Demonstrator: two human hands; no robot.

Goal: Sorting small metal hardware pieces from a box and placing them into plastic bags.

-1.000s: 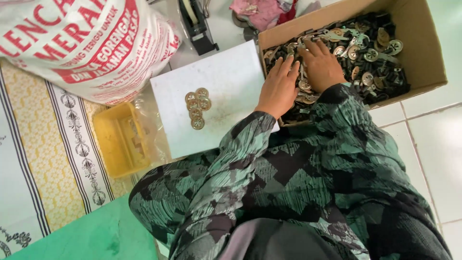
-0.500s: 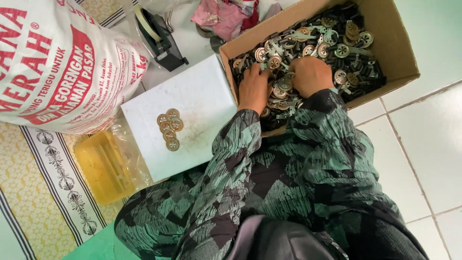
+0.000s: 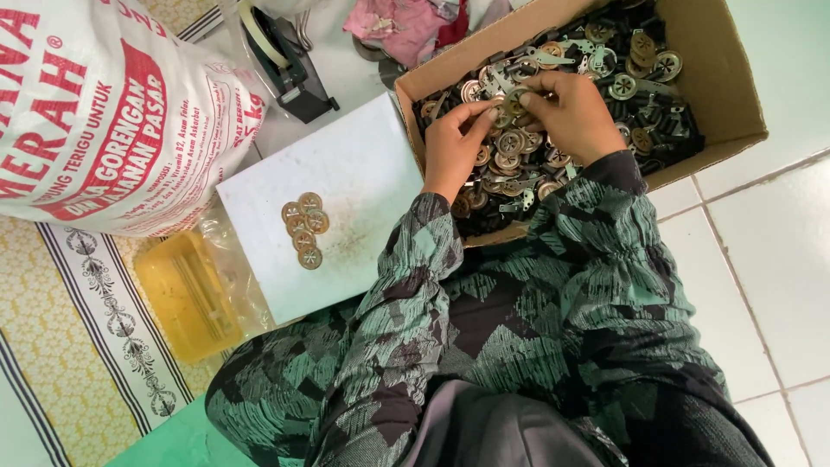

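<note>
Both hands are met over the cardboard box (image 3: 718, 95) in the upper right of the frame, where a single small round metal disc (image 3: 516, 104) is pinched between the closed fingertips of the right hand (image 3: 571, 117) and steadied by the thumb and forefinger of the left hand (image 3: 454, 147), whose other fingers are loosely curled and hold nothing else that can be seen. Around the grip, the box is filled with a tangle of similar discs and dark metal parts (image 3: 622, 78). The disc is best lifted straight up, so that neighbouring pieces are not dragged out with it, and kept flat between the fingertips. Left of the box, near the centre of the frame, a white board (image 3: 346, 173) carries a short column of discs (image 3: 304, 227). A printed sack (image 3: 104, 112) lies at upper left, a yellow tray (image 3: 186, 294) at lower left.
</note>
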